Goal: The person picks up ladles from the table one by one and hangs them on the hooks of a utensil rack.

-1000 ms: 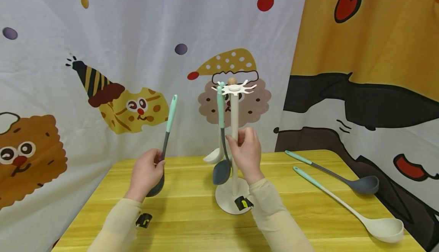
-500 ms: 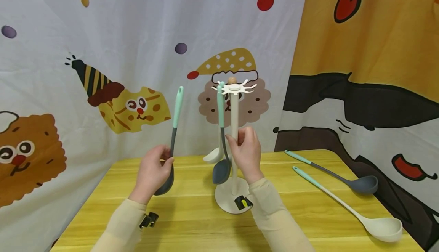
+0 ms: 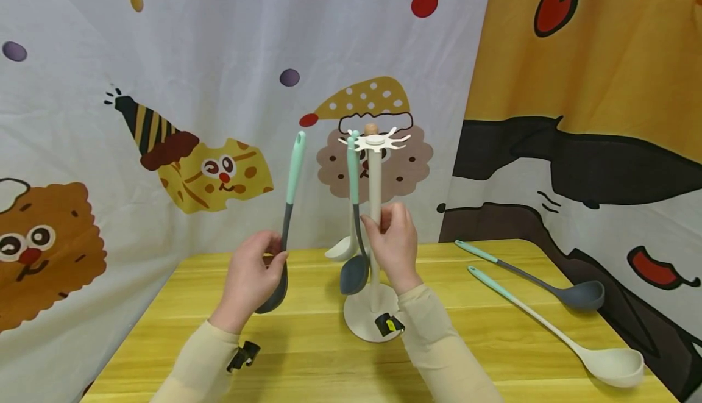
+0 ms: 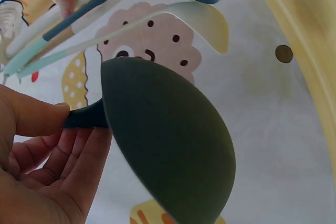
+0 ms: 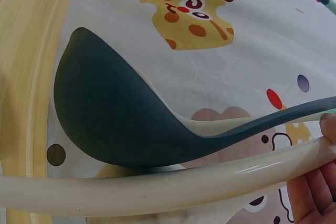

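Note:
My left hand [image 3: 252, 278] pinches the dark grey stem of a ladle [image 3: 295, 171] low down, just above its bowl. The ladle stands nearly upright over the table, mint handle on top; its bowl [image 4: 168, 135] fills the middle of the left wrist view. My right hand [image 3: 395, 244] grips the cream pole of a utensil stand [image 3: 375, 186] around mid-height. On the stand's left side hangs another dark grey ladle [image 5: 115, 108] with a mint handle. Behind it hangs a cream-white utensil [image 3: 341, 249], partly hidden.
On the right of the wooden table [image 3: 323, 366] lie a dark grey ladle [image 3: 581, 295] and a longer cream ladle [image 3: 614, 366], mint handles pointing to the far left. The stand has a round base [image 3: 359, 324] and a white hook ring [image 3: 392, 142]. A printed cloth [image 3: 236, 37] hangs behind.
My left hand has moved rightward, bringing the ladle closer to the stand and its handle end higher. My right hand has stayed on the pole.

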The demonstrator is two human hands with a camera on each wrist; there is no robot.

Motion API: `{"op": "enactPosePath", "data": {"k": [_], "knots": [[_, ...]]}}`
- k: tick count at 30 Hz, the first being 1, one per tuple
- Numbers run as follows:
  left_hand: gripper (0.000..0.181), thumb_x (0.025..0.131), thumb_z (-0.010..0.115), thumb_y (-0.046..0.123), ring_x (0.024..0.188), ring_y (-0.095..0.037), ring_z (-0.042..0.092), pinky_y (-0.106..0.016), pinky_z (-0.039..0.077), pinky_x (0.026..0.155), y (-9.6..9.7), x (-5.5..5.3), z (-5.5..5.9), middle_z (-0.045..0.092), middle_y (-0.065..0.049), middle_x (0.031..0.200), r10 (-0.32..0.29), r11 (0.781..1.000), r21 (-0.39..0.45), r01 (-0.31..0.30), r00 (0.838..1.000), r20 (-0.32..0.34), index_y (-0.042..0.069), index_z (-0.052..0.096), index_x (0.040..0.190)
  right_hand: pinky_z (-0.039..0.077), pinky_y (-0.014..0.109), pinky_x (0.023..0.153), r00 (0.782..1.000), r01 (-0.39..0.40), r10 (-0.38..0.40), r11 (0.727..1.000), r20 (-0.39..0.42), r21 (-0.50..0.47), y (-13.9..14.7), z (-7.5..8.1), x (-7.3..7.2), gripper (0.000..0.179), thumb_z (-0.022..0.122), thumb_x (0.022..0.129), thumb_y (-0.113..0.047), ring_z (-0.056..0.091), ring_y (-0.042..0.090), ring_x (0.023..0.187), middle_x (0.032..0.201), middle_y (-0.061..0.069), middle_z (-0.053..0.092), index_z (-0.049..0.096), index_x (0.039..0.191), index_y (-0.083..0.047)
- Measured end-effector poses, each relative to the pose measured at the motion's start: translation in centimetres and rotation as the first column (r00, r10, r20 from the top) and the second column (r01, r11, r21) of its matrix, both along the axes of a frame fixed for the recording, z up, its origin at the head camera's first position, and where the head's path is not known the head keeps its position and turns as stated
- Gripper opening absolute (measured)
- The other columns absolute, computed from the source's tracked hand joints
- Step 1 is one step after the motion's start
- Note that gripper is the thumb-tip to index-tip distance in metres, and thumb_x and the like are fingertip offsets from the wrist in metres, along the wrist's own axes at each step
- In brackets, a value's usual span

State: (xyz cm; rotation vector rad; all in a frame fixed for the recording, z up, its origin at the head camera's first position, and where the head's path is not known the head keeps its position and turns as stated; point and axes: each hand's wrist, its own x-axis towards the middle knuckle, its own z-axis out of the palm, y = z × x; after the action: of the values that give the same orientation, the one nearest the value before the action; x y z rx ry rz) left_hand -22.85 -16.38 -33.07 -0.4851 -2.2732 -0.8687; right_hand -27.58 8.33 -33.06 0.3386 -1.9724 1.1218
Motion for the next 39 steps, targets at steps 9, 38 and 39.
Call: {"op": "enactPosePath", "data": {"k": [9,38,39], "knots": [[0.023,0.079,0.076,-0.01,0.08,-0.019,0.063,-0.033,0.058,0.065,1.0,0.6,0.3,0.063,-0.006,0.089,-0.046,0.999,-0.034,0.043,0.993,-0.11,0.004,0.066,0.094,0.044,0.034,0.06,1.0,0.001,-0.001,1.0,0.015,-0.003,0.0,0.0,0.0,0.024,0.075,0.088,-0.013,0.055,0.021,0.066,0.08,0.009,0.054,0.053,0.092,-0.004],[0.024,0.078,0.078,-0.007,0.08,-0.017,0.062,-0.027,0.057,0.066,3.6,0.5,-0.3,0.063,-0.005,0.09,-0.109,0.994,-0.043,0.104,0.984,-0.139,0.005,0.066,0.094,0.047,0.035,0.06,1.0,0.001,-0.001,1.0,-0.013,-0.002,0.0,-0.1,-0.1,0.025,0.076,0.087,-0.011,0.056,0.022,0.066,0.08,0.01,0.055,0.053,0.092,-0.003],[0.024,0.078,0.078,-0.007,0.08,-0.017,0.062,-0.027,0.057,0.066,3.7,0.5,-0.3,0.063,-0.005,0.09,-0.112,0.993,-0.043,0.107,0.984,-0.141,0.005,0.066,0.094,0.046,0.035,0.059,1.0,0.002,-0.002,1.0,-0.015,-0.001,0.0,-0.1,-0.1,0.025,0.076,0.087,-0.011,0.056,0.022,0.066,0.079,0.01,0.055,0.053,0.092,-0.002]]}}
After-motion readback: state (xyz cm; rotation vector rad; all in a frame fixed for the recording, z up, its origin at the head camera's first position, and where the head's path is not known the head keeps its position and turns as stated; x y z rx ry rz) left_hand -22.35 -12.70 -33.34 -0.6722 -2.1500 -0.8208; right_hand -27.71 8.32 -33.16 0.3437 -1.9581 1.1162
